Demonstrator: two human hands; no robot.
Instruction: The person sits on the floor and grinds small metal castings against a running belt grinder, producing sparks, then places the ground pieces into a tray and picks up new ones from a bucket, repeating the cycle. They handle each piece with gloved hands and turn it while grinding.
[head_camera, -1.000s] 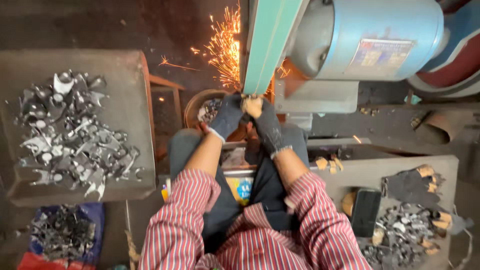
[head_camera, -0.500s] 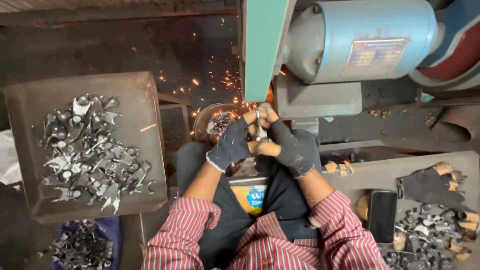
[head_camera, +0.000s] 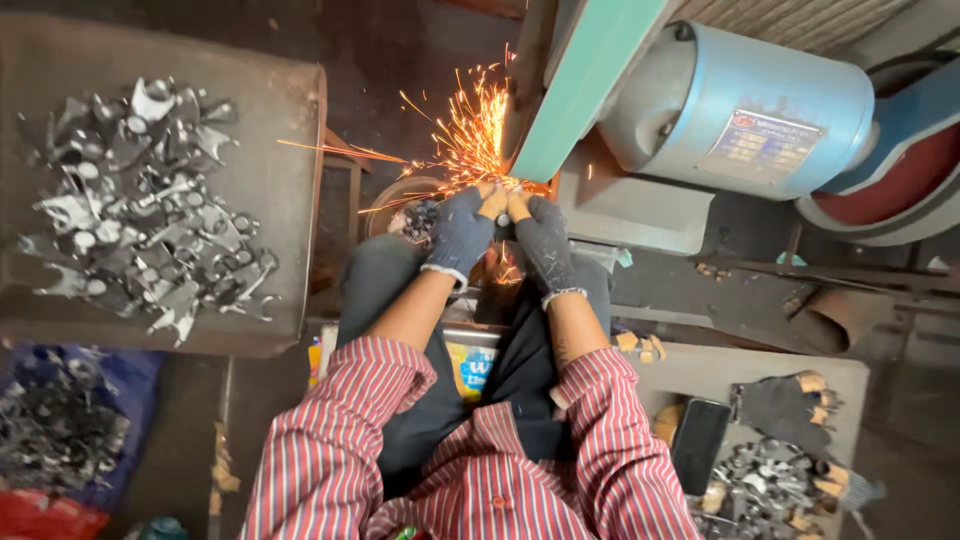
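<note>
- Nearest, the striped sleeves (head_camera: 330, 440) run forward over the lap, and a colourful packet (head_camera: 470, 365) shows between the forearms.
- At near right a dark phone (head_camera: 697, 445) and a spare glove (head_camera: 785, 405) lie on a grey bench (head_camera: 850, 375), just beside a pile of parts (head_camera: 760, 485).
- At near left more parts (head_camera: 50, 430) lie heaped on blue sheeting.
- Farther left, a metal tray (head_camera: 290, 200) holds a spread of shiny blanks (head_camera: 140, 200), well apart from the hands.
- The left hand (head_camera: 458, 230) and right hand (head_camera: 545, 240), both in dark gloves with bare fingertips, are pinched close together on a small metal piece (head_camera: 503, 218), mostly hidden by the fingers.
- That piece is pressed to the lower end of the green belt (head_camera: 585, 85), and sparks (head_camera: 465, 135) fan up and to the left.
- A round bowl (head_camera: 395, 205) sits just behind the left hand, partly blocked by it.
- Beyond, the blue motor (head_camera: 740, 110) and a red-rimmed wheel (head_camera: 890, 175) stand right of the belt.
- Half a second ago the hands were held lower, off the belt, with only stray sparks; now they are raised to it and the spray is full, as it was a second ago.
</note>
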